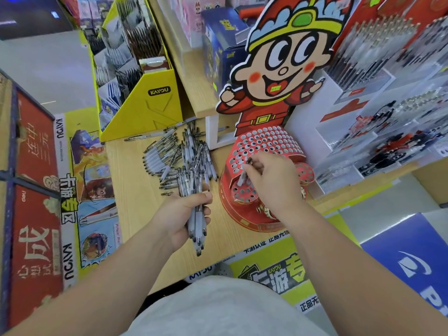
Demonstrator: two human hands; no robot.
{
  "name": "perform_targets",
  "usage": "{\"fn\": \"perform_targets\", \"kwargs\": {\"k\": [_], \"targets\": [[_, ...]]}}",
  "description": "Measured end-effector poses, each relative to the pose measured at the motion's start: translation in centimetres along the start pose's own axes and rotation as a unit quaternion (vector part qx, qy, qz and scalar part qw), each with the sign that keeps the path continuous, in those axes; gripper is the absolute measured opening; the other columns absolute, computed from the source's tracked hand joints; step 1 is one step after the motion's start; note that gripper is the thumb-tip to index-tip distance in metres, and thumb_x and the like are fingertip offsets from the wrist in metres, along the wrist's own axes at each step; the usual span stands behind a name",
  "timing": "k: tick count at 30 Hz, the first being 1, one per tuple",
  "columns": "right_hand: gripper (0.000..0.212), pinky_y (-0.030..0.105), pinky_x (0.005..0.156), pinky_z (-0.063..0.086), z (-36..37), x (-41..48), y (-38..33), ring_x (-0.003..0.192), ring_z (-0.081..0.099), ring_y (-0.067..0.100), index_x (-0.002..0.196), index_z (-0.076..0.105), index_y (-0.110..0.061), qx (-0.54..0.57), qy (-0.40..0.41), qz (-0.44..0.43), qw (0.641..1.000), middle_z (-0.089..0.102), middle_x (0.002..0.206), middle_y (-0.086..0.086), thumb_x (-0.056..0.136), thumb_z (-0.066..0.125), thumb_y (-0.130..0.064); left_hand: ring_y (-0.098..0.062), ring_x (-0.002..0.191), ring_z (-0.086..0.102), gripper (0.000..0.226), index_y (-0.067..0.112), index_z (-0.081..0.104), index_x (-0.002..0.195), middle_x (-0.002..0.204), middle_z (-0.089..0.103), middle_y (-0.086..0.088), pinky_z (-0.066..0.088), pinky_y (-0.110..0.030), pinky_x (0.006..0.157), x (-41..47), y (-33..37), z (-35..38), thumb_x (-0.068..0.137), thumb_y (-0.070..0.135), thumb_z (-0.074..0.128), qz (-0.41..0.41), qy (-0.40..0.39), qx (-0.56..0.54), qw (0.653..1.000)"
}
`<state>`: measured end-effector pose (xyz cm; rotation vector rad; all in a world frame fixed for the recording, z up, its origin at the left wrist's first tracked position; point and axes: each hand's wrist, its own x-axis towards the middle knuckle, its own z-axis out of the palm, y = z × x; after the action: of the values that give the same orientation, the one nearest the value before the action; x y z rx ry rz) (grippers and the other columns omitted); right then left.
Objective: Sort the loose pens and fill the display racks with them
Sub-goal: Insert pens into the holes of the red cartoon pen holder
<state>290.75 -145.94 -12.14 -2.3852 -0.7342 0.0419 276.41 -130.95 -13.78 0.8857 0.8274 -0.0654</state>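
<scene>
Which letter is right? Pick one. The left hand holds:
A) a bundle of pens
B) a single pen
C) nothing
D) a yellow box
A: the left hand grips a bundle of pens above the table, while the right hand pinches one pen over the red rack.

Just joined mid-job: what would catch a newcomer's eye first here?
The big red-and-yellow cardboard cartoon figure stands out first, rising behind the round red cardboard rack full of holes. Left of the rack, a heap of loose clear-barrelled pens lies on the light wooden counter. The left hand grips a bundle of pens while the right hand pinches a single pen over the rack.
</scene>
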Motion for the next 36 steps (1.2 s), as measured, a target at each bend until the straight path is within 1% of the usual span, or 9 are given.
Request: {"fn": "perform_targets", "kwargs": {"k": [4, 8, 14, 17, 20, 26, 32, 34, 36], "targets": [[0.013, 0.035, 0.07, 0.053, -0.1, 0.2, -0.5, 0.07, 0.064, 0.012, 0.088, 0.073, -0.01, 0.006, -0.004, -0.001, 1.0, 0.073, 0.075, -0.002, 0.092, 0.069, -0.022, -0.017, 0.058, 0.055, 0.017, 0.011, 0.071, 0.106, 0.078, 0.064, -0.005, 0.051, -0.031, 0.057, 0.1, 0.0, -0.2, 0.09, 0.005, 0.07, -0.003, 0.002, -0.005, 1.0], [0.012, 0.038, 0.068, 0.055, 0.2, 0.0, 0.0, 0.07, 0.066, 0.015, 0.086, 0.072, -0.014, 0.005, -0.004, 0.012, 1.0, 0.071, 0.076, -0.003, 0.091, 0.071, -0.025, -0.017, 0.059, 0.056, 0.022, 0.01, 0.07, 0.111, 0.079, 0.065, -0.005, 0.051, -0.031, 0.057, 0.3, 0.0, -0.4, 0.089, 0.005, 0.071, -0.003, 0.0, -0.01, 1.0], [0.014, 0.035, 0.067, 0.055, 0.5, -0.3, 0.1, 0.069, 0.066, 0.015, 0.084, 0.072, -0.014, -0.005, -0.008, 0.028, 1.0, 0.072, 0.074, -0.004, 0.09, 0.071, -0.027, -0.016, 0.058, 0.056, 0.021, 0.01, 0.071, 0.109, 0.081, 0.065, -0.005, 0.051, -0.031, 0.059, 0.6, 0.2, -0.5, 0.09, 0.003, 0.069, -0.01, -0.003, -0.013, 1.0], [0.016, 0.034, 0.069, 0.055, 0.8, 0.4, -0.2, 0.074, 0.067, 0.015, 0.087, 0.073, -0.015, -0.034, -0.032, 0.04, 0.998, 0.073, 0.077, -0.004, 0.091, 0.069, -0.03, -0.016, 0.057, 0.056, 0.021, 0.009, 0.069, 0.111, 0.078, 0.065, -0.005, 0.051, -0.031, 0.057, 0.6, 0.1, -0.5, 0.09, 0.004, 0.069, -0.011, 0.003, -0.018, 1.0], [0.012, 0.034, 0.071, 0.055, 0.8, 0.7, -0.4, 0.076, 0.067, 0.016, 0.091, 0.072, -0.015, -0.046, -0.039, 0.044, 0.997, 0.074, 0.079, -0.003, 0.09, 0.07, -0.027, -0.016, 0.057, 0.056, 0.026, 0.007, 0.068, 0.116, 0.077, 0.064, -0.005, 0.051, -0.031, 0.057, 0.6, 0.1, -0.4, 0.09, 0.003, 0.069, -0.013, 0.008, -0.017, 1.0], [0.013, 0.028, 0.063, 0.05, 1.2, 0.3, -0.3, 0.079, 0.067, 0.018, 0.104, 0.068, -0.026, -0.098, -0.041, 0.027, 0.994, 0.074, 0.084, -0.005, 0.091, 0.069, -0.03, -0.016, 0.057, 0.056, 0.035, 0.004, 0.066, 0.124, 0.079, 0.065, -0.006, 0.051, -0.031, 0.058, 0.7, 0.0, -0.5, 0.089, 0.003, 0.07, -0.016, 0.011, -0.018, 1.0], [0.018, 0.034, 0.068, 0.055, 2.2, -0.2, -0.1, 0.083, 0.069, 0.022, 0.109, 0.071, -0.026, -0.104, -0.048, 0.015, 0.993, 0.075, 0.088, -0.003, 0.092, 0.068, -0.032, -0.016, 0.057, 0.056, 0.025, 0.008, 0.07, 0.115, 0.077, 0.065, -0.004, 0.051, -0.03, 0.059, 0.6, 0.0, -0.6, 0.09, 0.003, 0.068, -0.015, 0.005, -0.019, 1.0], [0.018, 0.034, 0.067, 0.055, 2.4, 0.0, 0.0, 0.082, 0.069, 0.022, 0.108, 0.071, -0.026, -0.106, -0.044, 0.016, 0.993, 0.074, 0.087, -0.003, 0.092, 0.068, -0.033, -0.015, 0.057, 0.056, 0.02, 0.009, 0.071, 0.109, 0.078, 0.064, -0.005, 0.052, -0.03, 0.059, 0.6, -0.1, -0.6, 0.09, 0.002, 0.068, -0.015, 0.006, -0.018, 1.0], [0.018, 0.032, 0.066, 0.054, 2.5, 0.1, 0.0, 0.081, 0.069, 0.022, 0.108, 0.07, -0.026, -0.114, -0.042, 0.019, 0.992, 0.074, 0.086, -0.003, 0.093, 0.067, -0.034, -0.016, 0.058, 0.057, 0.021, 0.009, 0.071, 0.109, 0.079, 0.064, -0.006, 0.052, -0.031, 0.058, 0.5, -0.1, -0.7, 0.089, 0.002, 0.069, -0.016, 0.002, -0.02, 1.0]]}}
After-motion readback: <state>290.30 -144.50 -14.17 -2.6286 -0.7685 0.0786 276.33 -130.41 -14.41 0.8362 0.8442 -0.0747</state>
